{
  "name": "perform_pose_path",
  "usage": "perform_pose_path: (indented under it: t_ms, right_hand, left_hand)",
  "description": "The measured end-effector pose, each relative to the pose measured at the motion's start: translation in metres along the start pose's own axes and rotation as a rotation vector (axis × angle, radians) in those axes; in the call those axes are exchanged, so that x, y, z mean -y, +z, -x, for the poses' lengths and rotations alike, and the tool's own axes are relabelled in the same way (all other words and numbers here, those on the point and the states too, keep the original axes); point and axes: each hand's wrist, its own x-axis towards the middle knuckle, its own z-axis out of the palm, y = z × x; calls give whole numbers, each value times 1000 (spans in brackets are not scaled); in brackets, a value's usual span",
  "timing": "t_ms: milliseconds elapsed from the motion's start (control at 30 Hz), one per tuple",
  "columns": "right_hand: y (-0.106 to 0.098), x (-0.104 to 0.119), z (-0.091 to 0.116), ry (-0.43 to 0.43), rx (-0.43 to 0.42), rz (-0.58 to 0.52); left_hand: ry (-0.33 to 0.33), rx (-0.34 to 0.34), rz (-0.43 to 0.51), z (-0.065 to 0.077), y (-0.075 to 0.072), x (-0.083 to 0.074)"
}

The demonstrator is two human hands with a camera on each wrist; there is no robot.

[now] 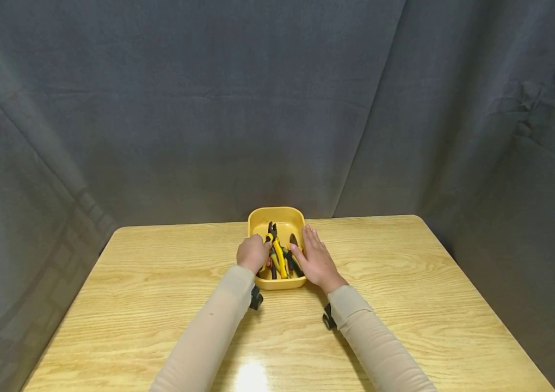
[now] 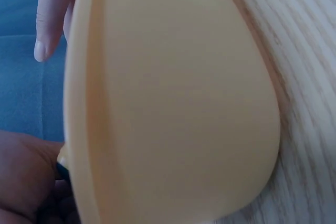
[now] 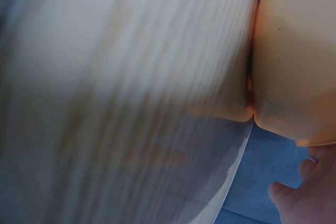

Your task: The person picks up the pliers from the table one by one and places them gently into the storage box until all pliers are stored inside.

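Observation:
A yellow bin (image 1: 276,285) stands at the far side of the table, holding several hand tools. My left hand (image 1: 253,253) reaches over its left wall, fingers curled round a handle of the yellow-handled pliers (image 1: 281,260), whose dark jaws point toward the back of the bin. In the left wrist view a bit of handle shows at the left hand (image 2: 23,169), mostly hidden by the bin wall. My right hand (image 1: 318,262) lies along the right rim with straight fingers outside and the thumb over the inside. More dark and yellow tools lie beneath the pliers.
The wooden table (image 1: 160,305) extends on both sides of the bin and toward me. Grey curtain (image 1: 228,120) hangs right behind the table's far edge and along both sides.

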Motion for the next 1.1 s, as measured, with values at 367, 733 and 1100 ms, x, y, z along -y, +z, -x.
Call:
perform_pose_path:
  t_ms: [367,733,1100]
  right_hand:
    - [0,1,0,1,4,7]
    - [-1,3,1,3,17,6]
    - [-3,3,1,7,27,12]
  left_hand:
    - [9,-44,-125,0,5,-3]
    - [36,-120,-187,4,9,-4]
    - [125,-204,-260,7,20,-3]
